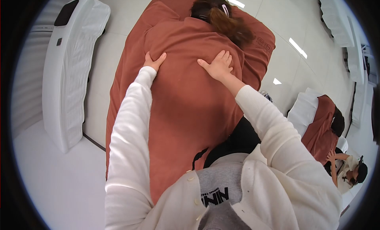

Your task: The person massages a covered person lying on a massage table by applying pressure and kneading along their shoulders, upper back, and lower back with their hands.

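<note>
Rust-red cover [178,87], prone person [221,18] beneath — both hands [220,68] spread on top

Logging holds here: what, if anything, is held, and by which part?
Nothing is held: the left grip and right grip rest spread on the reddish blanket over a person.

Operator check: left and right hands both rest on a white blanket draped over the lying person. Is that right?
Not quite: the blanket is reddish-brown, not white, as the head view shows. The left hand and right hand do rest on it, over the lying person.
</note>
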`<state>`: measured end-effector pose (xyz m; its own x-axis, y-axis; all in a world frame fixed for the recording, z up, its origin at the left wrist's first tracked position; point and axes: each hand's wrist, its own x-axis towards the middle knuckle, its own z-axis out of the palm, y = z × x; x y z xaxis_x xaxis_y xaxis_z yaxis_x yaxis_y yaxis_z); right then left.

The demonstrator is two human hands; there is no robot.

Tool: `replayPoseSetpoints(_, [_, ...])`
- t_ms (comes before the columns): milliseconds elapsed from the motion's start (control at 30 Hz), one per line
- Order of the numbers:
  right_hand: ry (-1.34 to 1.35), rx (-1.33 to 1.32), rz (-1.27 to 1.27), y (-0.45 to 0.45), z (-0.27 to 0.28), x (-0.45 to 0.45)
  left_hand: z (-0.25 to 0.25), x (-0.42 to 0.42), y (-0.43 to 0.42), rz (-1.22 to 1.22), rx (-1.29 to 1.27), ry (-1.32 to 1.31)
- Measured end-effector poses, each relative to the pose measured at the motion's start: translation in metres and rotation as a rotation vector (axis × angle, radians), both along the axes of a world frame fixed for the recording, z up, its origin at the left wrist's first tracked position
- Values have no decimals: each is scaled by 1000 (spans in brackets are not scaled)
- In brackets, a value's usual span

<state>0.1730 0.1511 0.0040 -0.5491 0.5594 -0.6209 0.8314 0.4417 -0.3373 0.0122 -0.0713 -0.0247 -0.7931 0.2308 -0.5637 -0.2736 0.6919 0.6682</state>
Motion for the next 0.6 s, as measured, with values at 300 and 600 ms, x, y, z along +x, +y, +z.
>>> replayPoseSetpoints(300, [-4, -7, 59, -1, 16, 3, 1, 7, -2, -140, -99, 40])
replayPoseSetpoints(600, [122, 35, 171, 1, 5, 28, -5, 9, -17, 3, 35, 2])
